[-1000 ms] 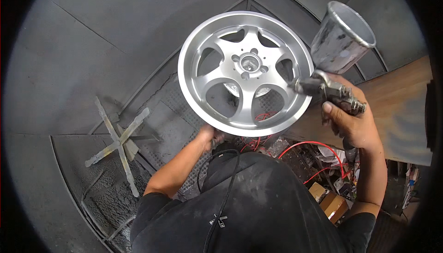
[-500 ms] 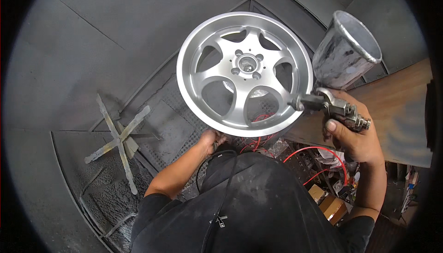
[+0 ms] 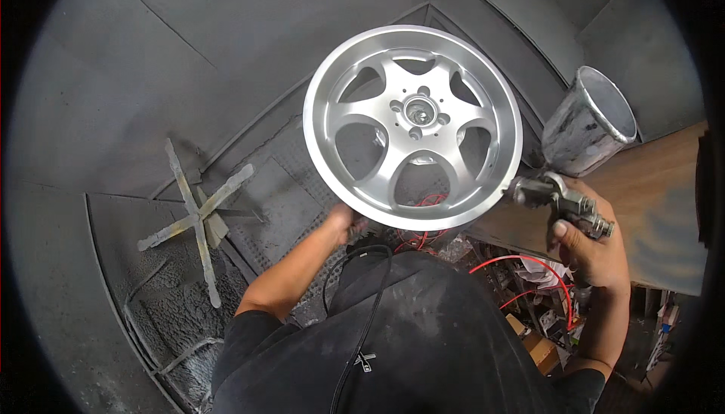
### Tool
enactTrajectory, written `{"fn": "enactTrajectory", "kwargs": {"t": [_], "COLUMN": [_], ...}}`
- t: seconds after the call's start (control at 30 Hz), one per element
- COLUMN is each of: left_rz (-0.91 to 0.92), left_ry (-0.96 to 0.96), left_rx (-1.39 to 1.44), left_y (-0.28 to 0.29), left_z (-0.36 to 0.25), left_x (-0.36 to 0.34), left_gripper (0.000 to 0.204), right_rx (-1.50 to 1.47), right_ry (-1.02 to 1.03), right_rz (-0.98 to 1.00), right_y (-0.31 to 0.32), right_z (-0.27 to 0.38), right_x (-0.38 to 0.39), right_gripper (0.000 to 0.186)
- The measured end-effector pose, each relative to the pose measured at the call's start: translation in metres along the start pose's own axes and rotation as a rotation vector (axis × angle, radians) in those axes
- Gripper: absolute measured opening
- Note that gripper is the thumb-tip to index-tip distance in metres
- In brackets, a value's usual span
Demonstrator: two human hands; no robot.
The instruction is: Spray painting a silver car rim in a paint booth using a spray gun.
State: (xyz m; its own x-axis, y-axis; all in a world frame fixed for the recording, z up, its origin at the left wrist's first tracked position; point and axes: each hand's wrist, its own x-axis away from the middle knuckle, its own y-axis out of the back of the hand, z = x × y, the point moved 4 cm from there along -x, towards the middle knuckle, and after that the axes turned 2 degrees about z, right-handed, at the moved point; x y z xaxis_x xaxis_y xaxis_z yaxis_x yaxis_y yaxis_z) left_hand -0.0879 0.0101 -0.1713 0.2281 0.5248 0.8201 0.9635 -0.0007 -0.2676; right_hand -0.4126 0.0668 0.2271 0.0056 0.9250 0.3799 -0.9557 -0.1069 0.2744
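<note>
A silver car wheel rim [image 3: 393,165] faces up in front of me, with wide curved spokes and bolt holes round its hub. My right hand [image 3: 585,240] is closed round a metal spray gun [image 3: 563,201], whose nozzle is at the rim's right edge. On top of the gun sits a paint-smeared cup [image 3: 585,127], open at the top. Below the rim's near left edge is my left hand [image 3: 344,223], its fingers curled and partly hidden under the wheel. What it grips there does not show.
At left stands a cross-shaped stand [image 3: 198,217] with paint-crusted arms. Grey panels [image 3: 136,74] wall the far side. A wooden board [image 3: 657,210] lies at right; below it are a red hose [image 3: 555,264], a cardboard box [image 3: 542,352] and clutter.
The wheel has turned about its hub, and it appears slightly farther right and lower in view. My right hand and the spray gun have shifted right and down, toward the rim's lower right edge.
</note>
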Motion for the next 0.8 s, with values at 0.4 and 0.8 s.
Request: {"fn": "enactTrajectory", "kwargs": {"t": [0.4, 0.8], "left_rz": [0.148, -0.053], "left_ry": [0.18, 0.068], "left_rx": [0.107, 0.25], "left_y": [-0.039, -0.038], "left_z": [0.035, 0.033], "left_x": [0.021, 0.019], "left_gripper": [0.018, 0.018], "right_rx": [0.159, 0.091], "right_ry": [0.142, 0.215], "right_rz": [-0.291, -0.329], "right_y": [0.015, 0.009], "right_z": [-0.001, 0.002], "right_x": [0.0, 0.0], "right_gripper": [0.053, 0.052]}}
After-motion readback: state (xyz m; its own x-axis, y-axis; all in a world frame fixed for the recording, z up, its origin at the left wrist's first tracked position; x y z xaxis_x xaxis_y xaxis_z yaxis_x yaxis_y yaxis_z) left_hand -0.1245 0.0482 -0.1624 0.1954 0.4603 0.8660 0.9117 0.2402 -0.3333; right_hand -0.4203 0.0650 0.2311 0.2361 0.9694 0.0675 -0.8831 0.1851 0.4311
